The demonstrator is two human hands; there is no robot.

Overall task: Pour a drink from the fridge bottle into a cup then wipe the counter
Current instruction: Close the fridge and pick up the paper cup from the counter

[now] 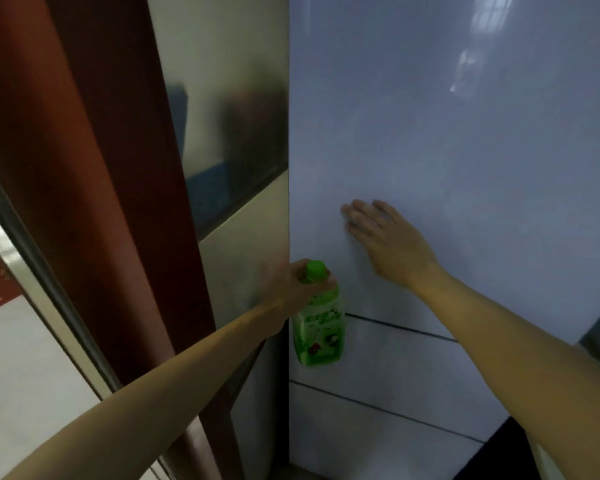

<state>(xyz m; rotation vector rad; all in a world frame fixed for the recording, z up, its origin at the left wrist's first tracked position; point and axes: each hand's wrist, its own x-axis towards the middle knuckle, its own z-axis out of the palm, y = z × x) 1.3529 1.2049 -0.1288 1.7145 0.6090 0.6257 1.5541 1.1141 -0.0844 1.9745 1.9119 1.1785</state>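
Green plastic, the bottle (pixel 318 320) hangs by its neck from the left hand (pixel 297 289), whose fingers curl just under the cap, in front of the fridge's lower seams. The right hand (pixel 387 242) lies flat, fingers straight, on the pale fridge door (pixel 465 150), apparently shutting it. Fetching looks done; no cup or counter shows, so pouring and wiping remain.

The bottle (pixel 321 327) hung from the left hand (pixel 298 285) before the left edge of the fridge door (pixel 465 133). The right hand (pixel 385 237) lay flat on that door, higher and rightward. A door frame (pixel 101 168) stood left.
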